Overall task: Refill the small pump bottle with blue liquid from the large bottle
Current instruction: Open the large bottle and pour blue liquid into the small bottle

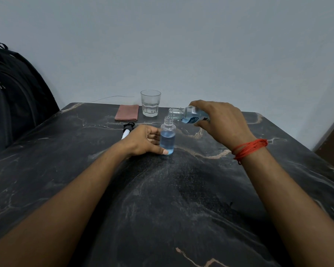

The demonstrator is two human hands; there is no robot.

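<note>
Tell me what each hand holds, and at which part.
The left hand steadies the small bottle by its lower body on the table. The right hand holds the tilted large bottle around its body.

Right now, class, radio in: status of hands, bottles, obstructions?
Left hand steadies small bottle, upright, partly filled blue. Right hand tips large bottle, mouth over small neck. Pump head lies aside; nothing obstructing.

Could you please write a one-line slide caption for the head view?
Right hand tips large bottle over small bottle, steadied by left hand.
</note>
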